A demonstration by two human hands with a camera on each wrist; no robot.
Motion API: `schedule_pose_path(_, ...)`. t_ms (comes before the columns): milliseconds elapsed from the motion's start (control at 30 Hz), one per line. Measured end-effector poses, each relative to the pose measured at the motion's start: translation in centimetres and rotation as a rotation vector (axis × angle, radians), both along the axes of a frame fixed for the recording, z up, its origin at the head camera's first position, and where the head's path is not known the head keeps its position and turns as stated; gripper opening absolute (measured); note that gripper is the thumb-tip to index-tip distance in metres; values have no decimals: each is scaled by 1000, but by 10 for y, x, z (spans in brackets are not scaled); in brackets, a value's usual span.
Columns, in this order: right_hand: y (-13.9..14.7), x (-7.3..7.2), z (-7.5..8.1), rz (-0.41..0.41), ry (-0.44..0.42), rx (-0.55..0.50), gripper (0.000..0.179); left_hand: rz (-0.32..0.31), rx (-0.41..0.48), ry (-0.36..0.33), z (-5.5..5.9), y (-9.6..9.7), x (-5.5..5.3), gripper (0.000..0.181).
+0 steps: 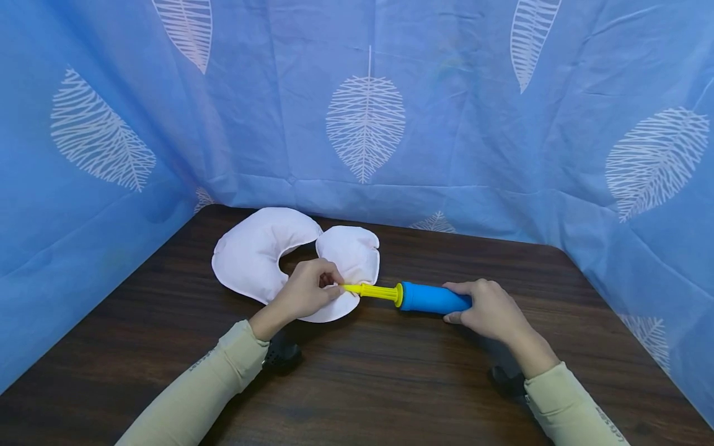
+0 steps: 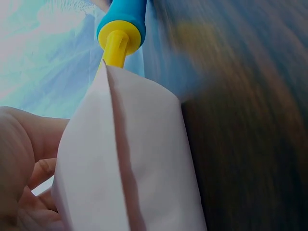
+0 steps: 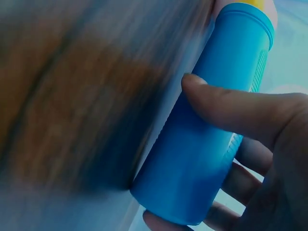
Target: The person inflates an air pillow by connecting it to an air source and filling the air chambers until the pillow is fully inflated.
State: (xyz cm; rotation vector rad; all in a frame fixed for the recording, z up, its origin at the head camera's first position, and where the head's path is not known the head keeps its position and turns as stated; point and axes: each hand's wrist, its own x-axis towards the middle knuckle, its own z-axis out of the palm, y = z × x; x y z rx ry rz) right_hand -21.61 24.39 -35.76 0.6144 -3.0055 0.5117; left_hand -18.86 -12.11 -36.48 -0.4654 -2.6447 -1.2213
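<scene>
A blue curtain (image 1: 446,142) printed with white leaves (image 1: 365,127) hangs on the far side and both flanks of a dark wood-grain table (image 1: 390,384). A pale, puffed, curved pillow (image 1: 245,254) lies on the table's far left-centre part, its two ends close together on the side away from the person.

Two pale green sleeves (image 1: 206,384), cuffed and lettered, reach in from the near edge, a dark device (image 1: 284,354) under each wrist. A pump (image 1: 435,298), blue-barrelled, lies roughly level between the hands, just right of the pillow; whether it touches the table cannot be told.

The right hand (image 1: 491,306) grips the rear of the barrel, its thumb laid across one side and its fingers curled round the other, as the right wrist view shows. The left hand (image 1: 307,288), over the near side of the pillow, has thumb and finger pinched at the tip of the pump's yellow nozzle (image 1: 379,292). In the left wrist view, fabric hides those fingertips, so whether they also catch the pillow cannot be told.
</scene>
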Motion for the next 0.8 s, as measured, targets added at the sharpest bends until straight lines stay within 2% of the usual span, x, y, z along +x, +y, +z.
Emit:
schedule_pose_path(167, 0, 3, 1, -9, 4, 31, 62, -11, -1, 14, 0, 0, 0, 6)
schedule_pose_path(333, 12, 2, 5, -31, -41, 47, 65, -24, -12, 18, -1, 0, -1, 5)
schedule_pose_path(533, 40, -5, 10, -100, -106, 69, 69, -28, -11, 33, -2, -1, -1, 5)
schedule_pose_path(800, 83, -13, 10, -150, -139, 57, 73, -23, -14, 16, -2, -2, -1, 5)
